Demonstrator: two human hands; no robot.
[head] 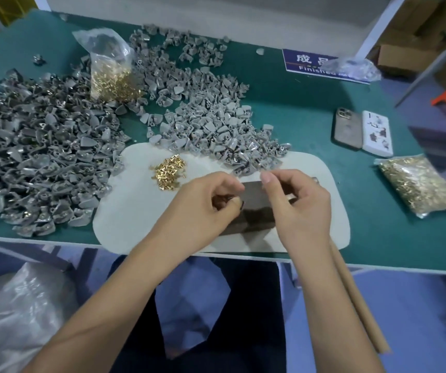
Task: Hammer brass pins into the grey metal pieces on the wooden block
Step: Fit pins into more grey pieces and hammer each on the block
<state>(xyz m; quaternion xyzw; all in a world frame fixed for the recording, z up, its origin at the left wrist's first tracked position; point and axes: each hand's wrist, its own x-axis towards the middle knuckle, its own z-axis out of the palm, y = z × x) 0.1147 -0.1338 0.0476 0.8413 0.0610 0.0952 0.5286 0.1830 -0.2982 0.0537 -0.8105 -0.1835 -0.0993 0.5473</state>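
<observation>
Both hands work over a dark rectangular wooden block (pixel 254 208) that lies on a pale rounded felt mat (pixel 135 211) at the near edge of the green bench top (pixel 297 103).

The left hand (pixel 208 197) has its fingers curled, thumb against fingertips, pinching something small and dark at the block's left end; what that item is cannot be told. The right hand (pixel 294 200) hovers over the block's right half with thumb and forefinger closed together at their tips. Whether a pin sits between them cannot be told.

A long tan wooden handle (pixel 356 305) runs from under the right wrist toward the viewer, off the bench edge; its head is hidden by the hand.

Just beyond the left hand lies a small loose heap of brass pins (pixel 169 172) on the mat. Beyond both hands, and far to the left, spread large heaps of grey fan-shaped metal pieces (pixel 41 146). A clear plastic bag of brass pins (pixel 112 74) stands among them. To the right of the right hand lie a second flat bag of pins (pixel 418 184) and, farther off, two phones (pixel 361 129).
</observation>
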